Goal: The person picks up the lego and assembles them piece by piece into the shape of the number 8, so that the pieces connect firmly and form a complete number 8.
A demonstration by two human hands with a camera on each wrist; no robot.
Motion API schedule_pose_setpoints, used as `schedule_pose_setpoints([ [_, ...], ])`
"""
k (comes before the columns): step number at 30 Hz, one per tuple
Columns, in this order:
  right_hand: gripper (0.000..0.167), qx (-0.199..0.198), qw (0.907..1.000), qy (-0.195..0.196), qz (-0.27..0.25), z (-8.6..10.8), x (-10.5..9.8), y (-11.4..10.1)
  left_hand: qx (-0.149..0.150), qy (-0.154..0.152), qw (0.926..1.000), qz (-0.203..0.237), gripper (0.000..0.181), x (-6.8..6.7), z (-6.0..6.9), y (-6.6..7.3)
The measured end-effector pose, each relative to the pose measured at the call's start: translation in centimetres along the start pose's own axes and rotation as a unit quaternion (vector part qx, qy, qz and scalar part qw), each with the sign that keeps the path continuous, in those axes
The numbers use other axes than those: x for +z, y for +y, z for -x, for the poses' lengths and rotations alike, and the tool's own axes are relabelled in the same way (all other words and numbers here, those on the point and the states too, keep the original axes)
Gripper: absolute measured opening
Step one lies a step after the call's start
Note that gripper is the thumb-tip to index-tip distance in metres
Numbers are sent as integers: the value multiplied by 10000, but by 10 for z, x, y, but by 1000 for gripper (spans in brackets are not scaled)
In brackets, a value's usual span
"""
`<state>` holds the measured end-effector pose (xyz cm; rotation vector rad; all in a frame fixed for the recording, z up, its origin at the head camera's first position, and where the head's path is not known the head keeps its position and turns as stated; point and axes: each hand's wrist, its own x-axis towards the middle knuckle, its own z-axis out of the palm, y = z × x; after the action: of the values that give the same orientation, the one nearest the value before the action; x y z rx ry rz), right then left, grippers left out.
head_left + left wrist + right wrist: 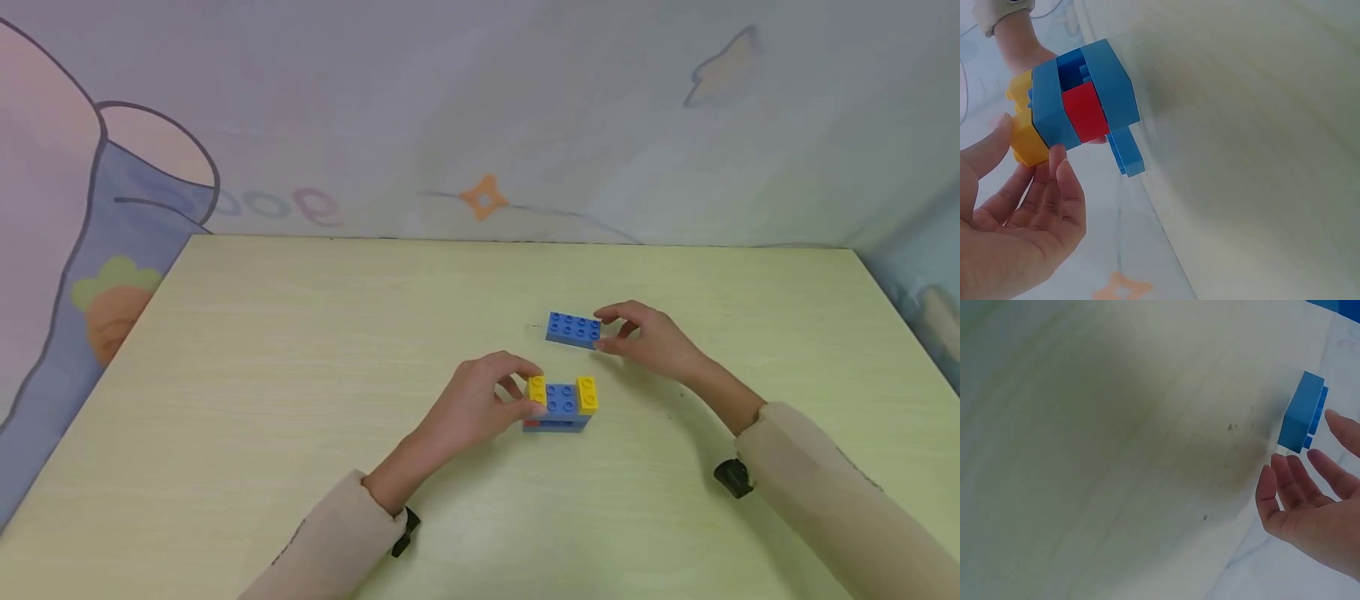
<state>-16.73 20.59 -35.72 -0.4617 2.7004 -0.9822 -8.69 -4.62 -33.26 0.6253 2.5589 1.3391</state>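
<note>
A stack of toy building bricks (561, 400) stands on the table, with long blue bricks above and below a red brick (1085, 112). Two yellow bricks top it, one at each end. My left hand (474, 408) pinches the left yellow brick (1029, 139) between thumb and fingers. Farther back lies a loose blue eight-stud brick (573, 330), studs up. Around its right end my right hand (654, 340) holds thumb and forefinger apart. In the right wrist view, that hand's fingertips (1315, 456) are close to the blue brick (1302, 412); contact is unclear.
The pale wooden table (300, 350) extends to both sides of the bricks. A printed cloth backdrop (480, 108) rises behind its back edge. Dark bands (733, 477) show at both wrists, below the beige sleeves.
</note>
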Motion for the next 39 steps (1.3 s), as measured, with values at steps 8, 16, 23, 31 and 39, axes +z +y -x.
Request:
schedule_pose_setpoints([
  [8, 43, 12, 9996, 114, 253, -6, 9, 2, 16, -9, 10000, -8, 31, 0, 0, 0],
  [16, 33, 75, 9993, 248, 269, -5, 11, 1, -22, -16, 10000, -23, 32, 0, -1, -1],
  [23, 31, 260, 9994, 170, 165, 5, 6, 1, -78, -23, 10000, -34, 32, 0, 0, 0],
  [31, 32, -63, 9979, 257, -597, 30, -9, -15, -134, -16, 9999, -57, 32, -1, 0, -1],
  [39, 26, -1347, 9811, -66, -1385, 55, -13, -40, -174, -21, 9998, -19, 34, 0, 0, 0],
])
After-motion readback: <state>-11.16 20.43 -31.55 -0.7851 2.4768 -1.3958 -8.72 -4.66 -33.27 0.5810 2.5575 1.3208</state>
